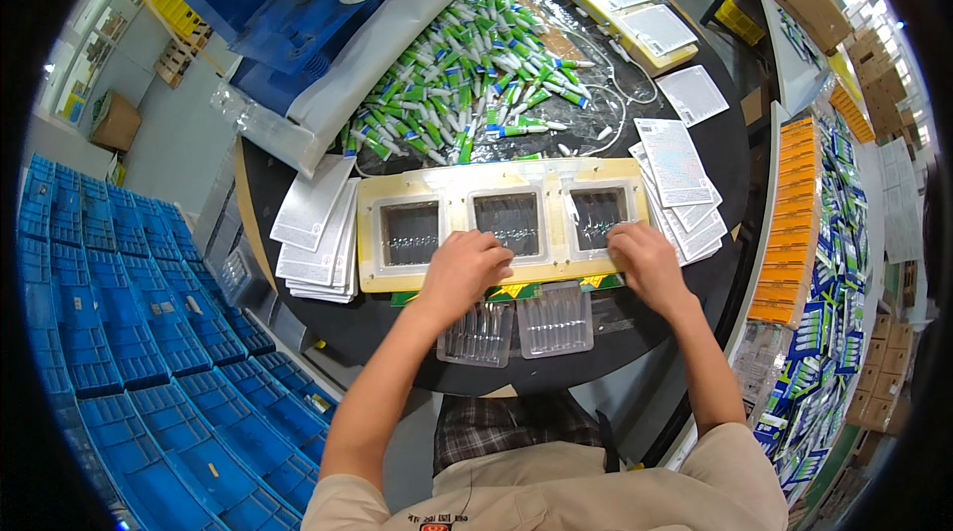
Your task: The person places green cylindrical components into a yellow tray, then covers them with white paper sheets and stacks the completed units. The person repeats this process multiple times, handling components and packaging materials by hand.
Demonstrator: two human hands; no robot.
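"Where could a hand pass around the yellow frame (366, 253)?"
"Over the black tabletop (382, 332), off its near left corner."
"Straight in front of it?"
"Two clear trays (556, 321) lie there."
"Its sides?"
"A left card pile (316, 223) and a right card pile (680, 169) crowd them."
"Beyond it?"
"A tube heap (476, 74) blocks any low path."
"From above?"
"Its left window (409, 228) is unobstructed; the left hand (465, 268) obstructs its middle one, the right hand (647, 261) its right."

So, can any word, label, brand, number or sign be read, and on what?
None is clear enough to quote.
Frame: no readable text.
Cards: fine print, too small to read.
Tubes: any print too small to read.
Orange packs: small print, unreadable.
Blue-green packs: too blurred to read.
Shirt: lettering above a red mark, too small and warped.
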